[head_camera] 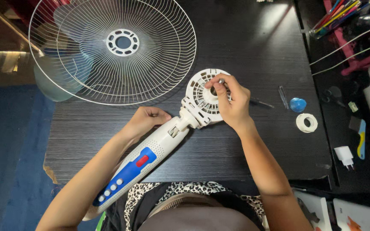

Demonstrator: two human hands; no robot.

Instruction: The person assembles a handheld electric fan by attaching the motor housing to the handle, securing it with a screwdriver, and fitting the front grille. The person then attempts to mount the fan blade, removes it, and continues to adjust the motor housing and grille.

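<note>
I have the fan body (150, 160) lying flat on the dark table, running slantwise from near left up to the right. Its neck is white, with a blue panel, a red switch and a row of white buttons at the near end. At the far end sits the round, vented motor housing (202, 96), white and open-faced, its centre hub facing up toward me.

Black table (245, 38); fan grille (112, 47), tape roll (307, 122)
</note>
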